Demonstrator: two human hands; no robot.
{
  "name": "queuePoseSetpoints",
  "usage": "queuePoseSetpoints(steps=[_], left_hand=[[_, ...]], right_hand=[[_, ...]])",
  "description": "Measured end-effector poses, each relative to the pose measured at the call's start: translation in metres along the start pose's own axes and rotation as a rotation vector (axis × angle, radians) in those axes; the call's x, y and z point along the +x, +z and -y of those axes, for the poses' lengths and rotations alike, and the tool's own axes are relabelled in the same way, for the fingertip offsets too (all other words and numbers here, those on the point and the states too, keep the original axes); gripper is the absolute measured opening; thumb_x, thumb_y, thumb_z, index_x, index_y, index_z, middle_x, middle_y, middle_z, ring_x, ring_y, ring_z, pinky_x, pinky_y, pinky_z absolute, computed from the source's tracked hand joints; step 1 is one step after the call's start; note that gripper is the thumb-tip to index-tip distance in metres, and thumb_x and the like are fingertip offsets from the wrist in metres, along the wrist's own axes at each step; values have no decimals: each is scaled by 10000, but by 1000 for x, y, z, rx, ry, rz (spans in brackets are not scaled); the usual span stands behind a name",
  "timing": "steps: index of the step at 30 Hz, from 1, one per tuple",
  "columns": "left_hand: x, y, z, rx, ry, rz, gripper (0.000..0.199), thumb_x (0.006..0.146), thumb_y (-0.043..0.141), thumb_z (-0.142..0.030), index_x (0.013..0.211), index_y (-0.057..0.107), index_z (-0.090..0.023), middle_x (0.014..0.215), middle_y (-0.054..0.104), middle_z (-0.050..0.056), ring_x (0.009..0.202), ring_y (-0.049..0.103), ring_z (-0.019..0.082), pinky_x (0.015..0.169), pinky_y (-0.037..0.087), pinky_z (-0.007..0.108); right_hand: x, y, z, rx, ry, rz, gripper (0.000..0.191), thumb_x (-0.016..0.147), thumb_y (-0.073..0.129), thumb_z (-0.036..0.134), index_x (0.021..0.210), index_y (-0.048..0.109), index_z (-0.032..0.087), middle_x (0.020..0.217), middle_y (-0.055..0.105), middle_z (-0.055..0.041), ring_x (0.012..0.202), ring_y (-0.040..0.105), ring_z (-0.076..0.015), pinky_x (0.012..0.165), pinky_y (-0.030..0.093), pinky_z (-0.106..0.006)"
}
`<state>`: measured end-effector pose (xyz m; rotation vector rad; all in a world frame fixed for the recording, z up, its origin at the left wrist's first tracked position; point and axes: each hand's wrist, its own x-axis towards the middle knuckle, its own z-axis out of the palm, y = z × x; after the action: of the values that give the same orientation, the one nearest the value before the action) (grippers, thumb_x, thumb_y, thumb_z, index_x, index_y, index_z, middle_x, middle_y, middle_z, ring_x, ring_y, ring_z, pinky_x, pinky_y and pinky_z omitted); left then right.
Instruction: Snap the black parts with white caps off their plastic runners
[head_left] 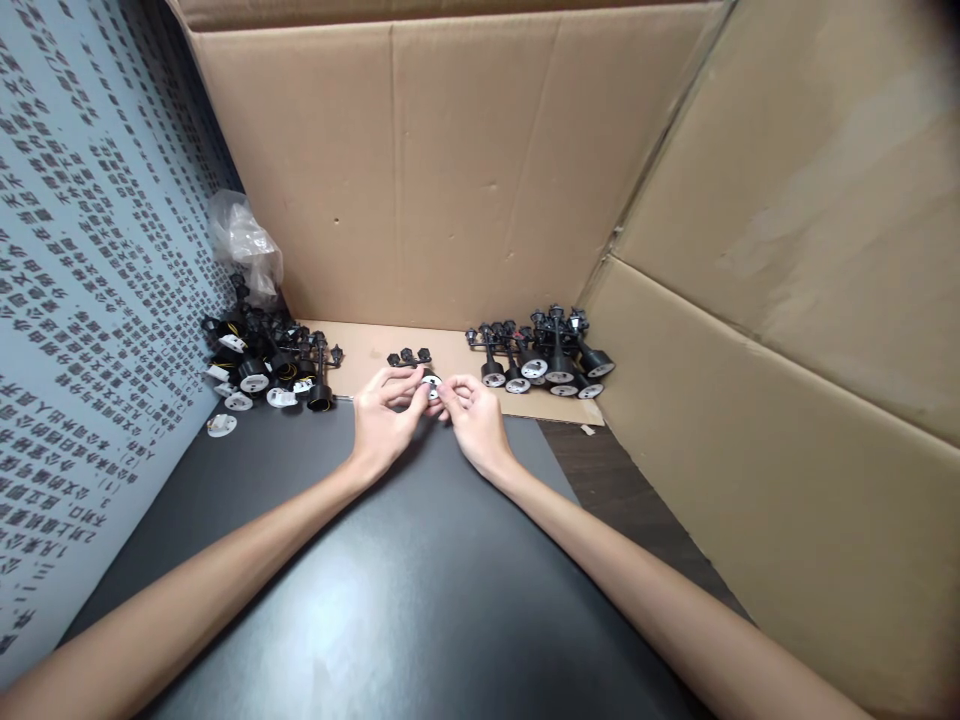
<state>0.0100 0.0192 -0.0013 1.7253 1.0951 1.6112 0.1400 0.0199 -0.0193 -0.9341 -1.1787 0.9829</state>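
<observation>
At the far edge of the dark mat, both hands meet around a black miniature street lamp point(409, 357). Its lantern heads point away from me, and its round base with a white disc point(431, 381) faces me. My left hand point(386, 415) is closed on the base, thumb and fingers at its left side. My right hand point(474, 418) pinches at the right edge of the white disc; whether a small part sits between those fingertips is too small to tell. The lamp's post is mostly hidden behind the left fingers.
On the left lies a heap of similar lamps point(274, 350) with yellow wires, and a loose white disc point(222, 426). Clear plastic bags point(246, 240) rest above it. Several lamps with white-bottomed bases point(561, 368) lie at right on cardboard. Cardboard walls point(480, 170) and a printed blue panel point(97, 250) surround the mat.
</observation>
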Motion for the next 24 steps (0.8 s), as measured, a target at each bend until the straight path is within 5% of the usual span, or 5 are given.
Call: queuePoseSetpoints(steps=[8, 24], left_hand=[[2, 1, -4, -75, -87, -19, 313, 744, 757, -325, 994, 764, -137, 1043, 713, 90, 764, 732, 155, 748, 638, 259], [1, -2, -4, 7, -52, 12, 351, 790, 723, -397, 1025, 760, -140, 1044, 710, 97, 790, 725, 165, 732, 635, 258]], right_hand=[[1, 0, -2, 0, -12, 25, 425, 771, 664, 594, 790, 559, 183, 668, 642, -31, 588, 625, -149, 541, 485, -259], [1, 1, -2, 34, 10, 12, 422, 756, 684, 587, 797, 552, 189, 678, 637, -18, 595, 616, -140, 556, 484, -257]])
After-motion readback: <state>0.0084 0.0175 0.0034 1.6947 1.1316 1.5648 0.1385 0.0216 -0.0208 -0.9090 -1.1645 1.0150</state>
